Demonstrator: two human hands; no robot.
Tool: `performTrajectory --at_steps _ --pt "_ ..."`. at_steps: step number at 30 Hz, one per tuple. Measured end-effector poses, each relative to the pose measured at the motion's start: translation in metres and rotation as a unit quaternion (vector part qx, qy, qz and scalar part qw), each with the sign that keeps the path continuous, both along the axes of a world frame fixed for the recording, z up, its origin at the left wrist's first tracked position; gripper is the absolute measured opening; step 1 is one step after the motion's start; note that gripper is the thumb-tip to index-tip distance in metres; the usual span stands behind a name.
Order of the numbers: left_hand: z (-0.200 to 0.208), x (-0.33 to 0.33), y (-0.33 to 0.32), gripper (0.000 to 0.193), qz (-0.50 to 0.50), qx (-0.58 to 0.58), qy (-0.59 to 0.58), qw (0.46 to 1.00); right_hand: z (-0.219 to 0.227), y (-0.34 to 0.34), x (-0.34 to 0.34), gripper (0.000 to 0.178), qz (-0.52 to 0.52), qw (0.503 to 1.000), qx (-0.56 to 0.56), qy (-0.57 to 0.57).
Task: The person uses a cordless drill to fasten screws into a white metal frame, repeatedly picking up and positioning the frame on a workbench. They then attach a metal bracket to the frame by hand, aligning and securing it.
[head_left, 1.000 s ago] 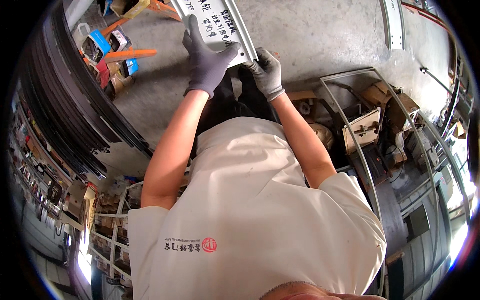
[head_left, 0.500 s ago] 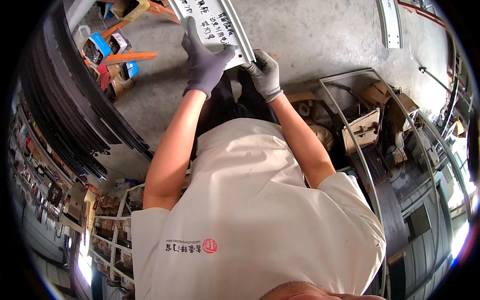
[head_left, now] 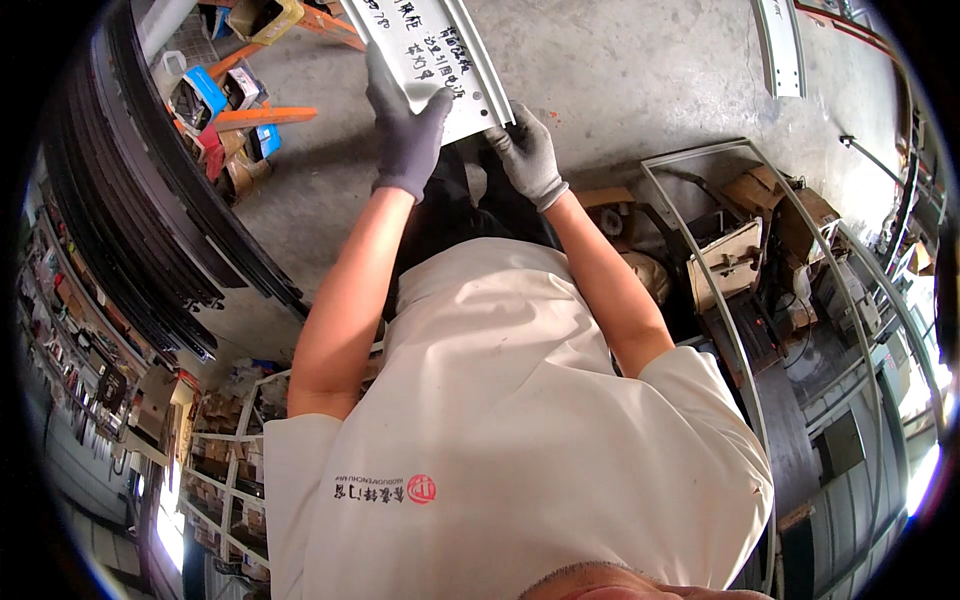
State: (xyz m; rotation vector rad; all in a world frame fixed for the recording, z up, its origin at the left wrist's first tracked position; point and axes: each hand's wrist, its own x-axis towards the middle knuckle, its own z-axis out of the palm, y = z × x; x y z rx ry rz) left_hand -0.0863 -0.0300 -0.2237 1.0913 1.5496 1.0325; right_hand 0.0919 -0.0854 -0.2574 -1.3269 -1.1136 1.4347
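gripping the pale metal panel [head_left: 440, 60] above the concrete floor [head_left: 640, 70] – left hand [head_left: 405, 120] clamped over its edge, right hand [head_left: 528, 155] pinching its corner – i'd keep it level.

Metal panel [head_left: 425, 50]: pale grey-white, black handwritten marks across it. Left hand [head_left: 405, 125]: dark grey glove. Right hand [head_left: 530, 155]: lighter grey glove, speckled look. Shirt [head_left: 520, 440]: off-white, small red round emblem w/ dark lettering near hem. Floor [head_left: 640, 80]: grey concrete, blotchy. Far left: orange bars [head_left: 262, 118], blue boxes [head_left: 205, 88]. Left: black curved strips [head_left: 150, 200], stacked. Right: brown cardboard boxes [head_left: 760, 190], grey metal frame [head_left: 700, 270].
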Motion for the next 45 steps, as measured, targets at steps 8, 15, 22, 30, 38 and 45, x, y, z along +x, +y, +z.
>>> performTrajectory --at_steps 8,15,22,30,38,45 --pt "-0.005 0.011 0.004 0.038 0.135 -0.09 -0.076 0.984 0.009 0.005 0.005 0.026 0.021 0.999 -0.022 0.014" --pt "-0.01 0.011 0.004 0.038 0.138 -0.095 -0.112 0.979 -0.006 0.006 0.001 0.028 0.013 1.0 0.016 -0.022" --pt "0.002 0.009 -0.004 0.104 0.063 -0.066 -0.035 0.995 0.005 0.004 0.004 0.028 0.026 0.999 0.01 -0.034" --pt "0.072 -0.004 0.059 0.087 -0.34 0.218 0.518 0.754 0.013 0.003 0.001 0.029 0.004 1.0 0.022 -0.01" --pt "0.123 0.06 0.159 0.05 -0.743 -0.031 0.473 0.472 0.01 0.006 0.008 0.034 0.035 0.999 0.013 -0.037" --pt "0.081 0.044 0.154 0.05 -0.72 0.108 0.444 0.521 0.012 0.002 0.002 0.034 -0.008 0.999 0.011 -0.029"
